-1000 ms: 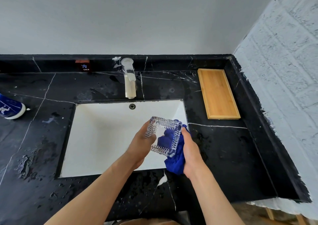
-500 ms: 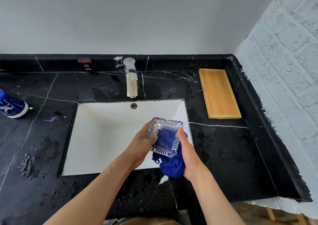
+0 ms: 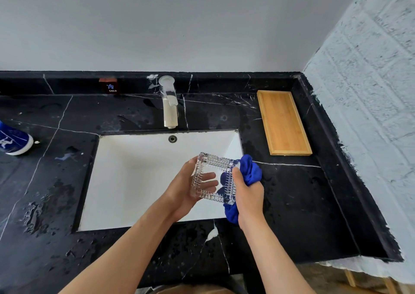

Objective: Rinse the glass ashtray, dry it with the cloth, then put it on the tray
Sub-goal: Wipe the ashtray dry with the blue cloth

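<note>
The square glass ashtray [image 3: 215, 178] is held up over the right front part of the white sink [image 3: 134, 181], tilted steeply so that its open bowl faces back toward the person and slightly upward, its base turned away toward the wall. Being square, it has no clear long axis; its top edge runs roughly left to right with the right corner a little lower, and its ribbed rim catches the light on all four sides. The left hand [image 3: 188, 190] cups it from behind and from the left: the thumb lies along the left rim, and the fingers, loosely curled, show through the clear glass beneath the base. The right hand [image 3: 249, 194] is closed around a bunched blue cloth [image 3: 250, 172], with the thumb pressed on the ashtray's right rim; a lobe of cloth bulges above the fist, a tail hangs below it, and some blue shows through the glass at the right side of the bowl. The wooden tray [image 3: 283, 123] lies on the black marble counter [image 3: 303, 203] to the right of the sink, well apart from the ashtray, its long side running toward the back wall. The faucet [image 3: 168, 105] stands behind the sink. Water drops lie scattered on the counter.
</note>
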